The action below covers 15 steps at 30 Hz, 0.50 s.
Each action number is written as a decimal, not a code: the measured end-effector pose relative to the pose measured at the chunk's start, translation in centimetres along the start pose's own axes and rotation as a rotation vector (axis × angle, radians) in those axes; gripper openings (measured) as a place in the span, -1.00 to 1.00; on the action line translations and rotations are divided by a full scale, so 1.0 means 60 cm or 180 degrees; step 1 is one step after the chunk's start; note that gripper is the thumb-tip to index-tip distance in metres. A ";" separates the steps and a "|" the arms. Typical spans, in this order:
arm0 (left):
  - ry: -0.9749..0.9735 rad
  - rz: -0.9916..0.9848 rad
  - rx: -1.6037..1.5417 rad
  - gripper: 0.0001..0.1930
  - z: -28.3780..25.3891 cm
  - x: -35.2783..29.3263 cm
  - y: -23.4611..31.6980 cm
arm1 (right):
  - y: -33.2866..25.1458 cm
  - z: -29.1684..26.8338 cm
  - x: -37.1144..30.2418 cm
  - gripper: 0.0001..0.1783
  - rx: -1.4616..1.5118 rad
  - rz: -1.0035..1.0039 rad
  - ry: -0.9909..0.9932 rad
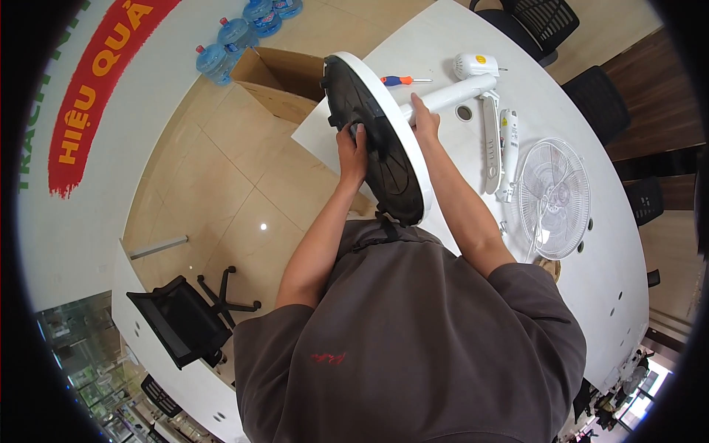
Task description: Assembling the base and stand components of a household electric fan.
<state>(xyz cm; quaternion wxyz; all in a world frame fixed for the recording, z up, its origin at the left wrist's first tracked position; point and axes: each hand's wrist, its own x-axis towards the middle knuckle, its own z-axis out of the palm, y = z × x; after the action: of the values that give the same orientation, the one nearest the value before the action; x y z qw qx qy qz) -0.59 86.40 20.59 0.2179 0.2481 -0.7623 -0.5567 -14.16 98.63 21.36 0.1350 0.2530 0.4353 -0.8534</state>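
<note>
A round fan base stands tilted on its edge in front of me, its black ribbed underside turned left and its white top turned right. My left hand is closed at the middle of the underside, fingers on a small dark knob that they partly hide. On the other side, my right hand is wrapped round the white fan pole close to the base. Past the pole's far end lies the white motor housing. A screwdriver with a blue and orange handle rests behind the base.
On the white table, right of my right arm, lie a slotted white strip, a long white panel and a round fan grille. An opened cardboard box, several water bottles and a black chair are at left.
</note>
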 end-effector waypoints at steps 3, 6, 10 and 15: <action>-0.0041 -0.0057 -0.0215 -0.52 0.006 0.014 -0.013 | 0.002 -0.003 -0.005 -0.32 -0.0190 -0.0057 0.0060; 0.0016 0.0051 -0.0353 -0.57 0.019 0.037 -0.024 | -0.009 0.011 -0.014 -0.27 0.0275 -0.0275 -0.0167; -0.0294 0.0232 -0.1250 -0.59 0.046 0.058 -0.031 | -0.048 0.034 -0.014 -0.21 0.0058 -0.0667 -0.0285; -0.0188 0.0047 -0.1566 -0.58 0.068 0.072 -0.018 | -0.069 0.039 0.010 -0.13 -0.0249 -0.0673 -0.0405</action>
<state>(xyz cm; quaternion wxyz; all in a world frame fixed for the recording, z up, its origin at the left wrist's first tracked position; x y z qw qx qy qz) -6.29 86.46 18.62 0.2535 0.1656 -0.6116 -0.7309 -17.28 99.15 24.98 0.0815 0.1455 0.4831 -0.8596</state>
